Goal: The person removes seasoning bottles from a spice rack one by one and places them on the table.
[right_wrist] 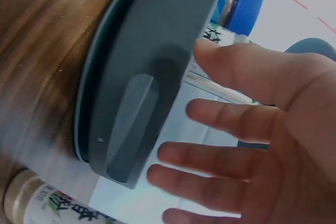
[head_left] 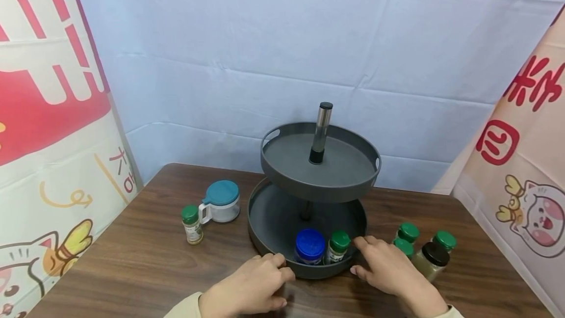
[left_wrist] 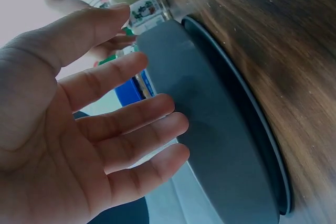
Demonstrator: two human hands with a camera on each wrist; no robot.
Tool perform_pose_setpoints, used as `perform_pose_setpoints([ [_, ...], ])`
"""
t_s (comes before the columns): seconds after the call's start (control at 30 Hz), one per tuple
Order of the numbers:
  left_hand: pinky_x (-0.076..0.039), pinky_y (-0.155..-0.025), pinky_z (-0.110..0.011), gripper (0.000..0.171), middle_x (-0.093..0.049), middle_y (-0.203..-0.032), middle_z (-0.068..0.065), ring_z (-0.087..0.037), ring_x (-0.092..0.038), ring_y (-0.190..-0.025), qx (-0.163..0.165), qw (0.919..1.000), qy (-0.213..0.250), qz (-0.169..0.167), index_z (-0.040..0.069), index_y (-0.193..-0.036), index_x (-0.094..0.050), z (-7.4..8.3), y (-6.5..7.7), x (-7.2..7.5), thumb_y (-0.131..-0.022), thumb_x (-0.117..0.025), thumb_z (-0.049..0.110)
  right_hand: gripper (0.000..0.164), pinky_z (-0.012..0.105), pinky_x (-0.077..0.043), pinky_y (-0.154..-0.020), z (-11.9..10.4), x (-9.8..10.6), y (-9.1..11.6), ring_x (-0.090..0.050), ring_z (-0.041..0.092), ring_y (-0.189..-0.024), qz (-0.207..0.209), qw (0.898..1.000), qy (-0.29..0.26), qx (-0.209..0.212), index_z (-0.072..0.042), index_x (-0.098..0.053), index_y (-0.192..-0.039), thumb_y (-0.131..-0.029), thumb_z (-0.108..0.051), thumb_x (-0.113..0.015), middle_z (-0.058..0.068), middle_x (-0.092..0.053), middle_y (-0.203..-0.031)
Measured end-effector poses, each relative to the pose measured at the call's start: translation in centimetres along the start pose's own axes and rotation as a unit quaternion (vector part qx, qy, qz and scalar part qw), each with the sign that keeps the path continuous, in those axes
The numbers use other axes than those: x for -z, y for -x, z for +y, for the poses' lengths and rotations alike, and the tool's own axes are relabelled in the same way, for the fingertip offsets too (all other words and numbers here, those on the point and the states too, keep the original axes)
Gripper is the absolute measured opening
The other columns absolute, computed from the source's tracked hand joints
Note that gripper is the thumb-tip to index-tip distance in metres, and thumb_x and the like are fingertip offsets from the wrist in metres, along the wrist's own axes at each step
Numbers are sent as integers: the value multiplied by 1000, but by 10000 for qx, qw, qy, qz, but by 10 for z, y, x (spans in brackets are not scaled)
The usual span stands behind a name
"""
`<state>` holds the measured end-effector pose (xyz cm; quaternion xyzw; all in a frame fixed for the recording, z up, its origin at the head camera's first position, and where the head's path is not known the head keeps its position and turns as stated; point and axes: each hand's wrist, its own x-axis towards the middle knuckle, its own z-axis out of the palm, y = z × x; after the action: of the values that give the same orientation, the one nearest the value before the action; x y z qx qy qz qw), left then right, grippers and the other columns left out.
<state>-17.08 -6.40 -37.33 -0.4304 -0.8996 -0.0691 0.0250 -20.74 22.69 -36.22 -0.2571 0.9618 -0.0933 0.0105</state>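
A dark grey two-tier round tray stand point(head_left: 326, 191) stands on the wooden table. Inside its lower tray point(head_left: 271, 217), near the front rim, a blue-lidded jar point(head_left: 310, 247) stands beside a green-capped spice jar point(head_left: 338, 246). My left hand point(head_left: 253, 281) is at the front left of the lower rim, its fingers spread and loosely extended in the left wrist view. At the front right of that rim is my right hand point(head_left: 388, 264), also with fingers extended and thumb apart. Neither hand grips anything; whether the fingertips touch the rim is hard to tell.
Left of the stand are a clear pot with a teal lid and white handle point(head_left: 222, 201) and a green-capped spice jar point(head_left: 192, 225). Several green-capped jars point(head_left: 408, 232) and a black-capped jar point(head_left: 432, 260) stand right of it. Cloth hangs behind and at the sides.
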Motion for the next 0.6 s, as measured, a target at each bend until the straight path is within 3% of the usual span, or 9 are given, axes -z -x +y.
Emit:
perform_pose_setpoints([
  [0.23, -38, -58, -21, 29, -46, -83, 10, -3, -44, -71, 30, 10000, 25, 47, 21, -102, -67, -4, 4, 1, -78, -75, 34, 48, 44, -48, -62, -4, 8, -3, -60, 30, -83, -257, 9992, -27, -307, -3, -59, -114, -77, -30, -75, 13, -60, -100],
  [0.6, -42, -59, -21, 32, -51, -89, 5, -5, -47, -72, 434, 9987, 95, 265, 16, -106, -67, -22, 14, 12, -78, -75, 30, 47, 44, -49, -68, -13, 25, -5, -60, 29, -93, 78, 9995, -237, -198, -9, -59, -116, -79, -33, -74, 10, -59, -111],
])
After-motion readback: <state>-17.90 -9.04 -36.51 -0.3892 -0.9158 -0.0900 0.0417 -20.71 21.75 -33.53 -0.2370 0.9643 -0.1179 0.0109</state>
